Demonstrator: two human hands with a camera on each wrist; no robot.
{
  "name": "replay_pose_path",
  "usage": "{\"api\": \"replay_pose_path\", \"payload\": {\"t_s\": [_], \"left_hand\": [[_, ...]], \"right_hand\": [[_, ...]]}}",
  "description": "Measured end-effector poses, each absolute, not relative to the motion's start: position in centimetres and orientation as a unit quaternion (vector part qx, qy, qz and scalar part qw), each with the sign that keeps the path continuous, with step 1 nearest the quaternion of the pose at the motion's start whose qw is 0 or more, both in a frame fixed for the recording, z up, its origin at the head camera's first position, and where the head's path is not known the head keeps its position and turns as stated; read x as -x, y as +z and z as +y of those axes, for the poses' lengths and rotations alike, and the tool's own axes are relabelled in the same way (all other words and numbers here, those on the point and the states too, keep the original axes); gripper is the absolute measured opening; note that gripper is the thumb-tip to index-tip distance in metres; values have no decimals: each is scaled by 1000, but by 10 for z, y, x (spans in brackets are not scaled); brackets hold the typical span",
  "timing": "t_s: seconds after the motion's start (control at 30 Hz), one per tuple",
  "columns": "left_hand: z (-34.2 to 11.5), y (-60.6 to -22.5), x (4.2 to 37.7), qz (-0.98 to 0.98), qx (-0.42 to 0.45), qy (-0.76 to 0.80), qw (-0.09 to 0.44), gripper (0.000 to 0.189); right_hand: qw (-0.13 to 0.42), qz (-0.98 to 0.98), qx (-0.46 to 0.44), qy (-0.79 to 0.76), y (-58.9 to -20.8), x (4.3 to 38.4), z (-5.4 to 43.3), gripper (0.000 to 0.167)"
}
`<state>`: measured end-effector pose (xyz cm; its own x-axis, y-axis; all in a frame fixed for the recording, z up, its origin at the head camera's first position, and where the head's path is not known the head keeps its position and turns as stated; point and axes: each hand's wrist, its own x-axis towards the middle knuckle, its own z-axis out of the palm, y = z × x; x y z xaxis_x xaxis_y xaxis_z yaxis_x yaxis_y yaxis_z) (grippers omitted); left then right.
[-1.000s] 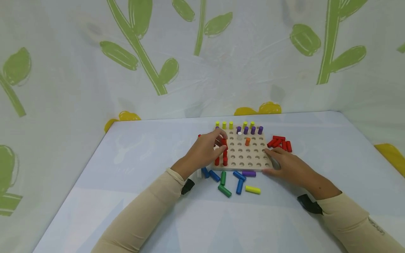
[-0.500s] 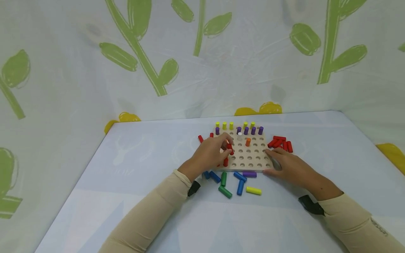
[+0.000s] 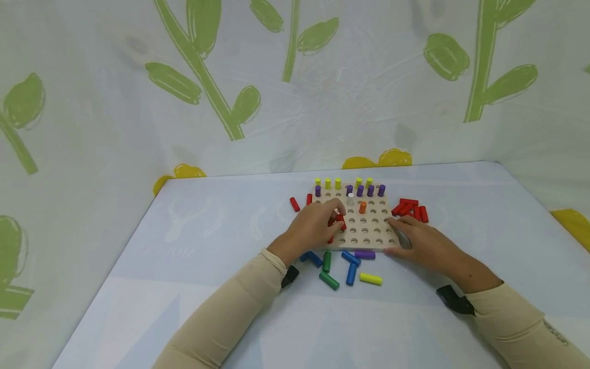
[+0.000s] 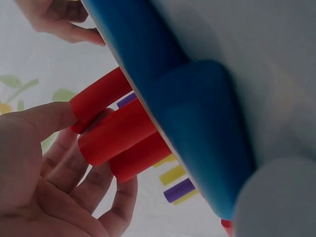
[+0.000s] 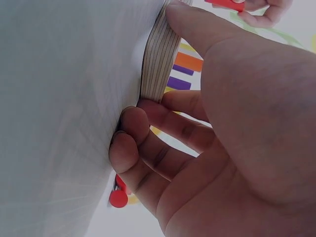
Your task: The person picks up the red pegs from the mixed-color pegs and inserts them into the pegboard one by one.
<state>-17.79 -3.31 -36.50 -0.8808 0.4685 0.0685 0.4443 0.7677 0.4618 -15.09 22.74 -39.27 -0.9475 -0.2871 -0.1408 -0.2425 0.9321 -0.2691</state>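
In the head view my left hand (image 3: 313, 226) is over the left part of the wooden pegboard (image 3: 371, 236), pinching a red peg (image 3: 341, 221) between thumb and fingers. The left wrist view shows the thumb against a red peg (image 4: 98, 95), with other red pegs (image 4: 121, 132) standing close by the fingers. At the board's right side, my right hand (image 3: 426, 247) grips the near corner, thumb on the near edge and fingers along the side. The layered board edge (image 5: 160, 59) shows in the right wrist view. Part of the board's left is hidden behind my left hand.
Yellow pegs (image 3: 338, 183) and purple pegs (image 3: 371, 191) stand in the far rows, with a white peg (image 3: 350, 199) and an orange peg (image 3: 362, 207) nearer. Loose red pegs (image 3: 408, 202) lie right of the board; blue, green (image 3: 329, 280), purple and yellow (image 3: 371, 279) ones lie in front.
My left hand has moved right and slightly toward me with the red peg, from the left columns to a spot further in over the board. The right hand stays at the board's corner.
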Motion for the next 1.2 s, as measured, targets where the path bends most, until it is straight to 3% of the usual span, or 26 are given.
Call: {"api": "replay_pose_path", "payload": {"t_s": [1.2], "left_hand": [[-30, -372, 177, 948, -231, 217, 31, 22]], "right_hand": [[81, 980, 141, -112, -394, 151, 227, 88]]}}
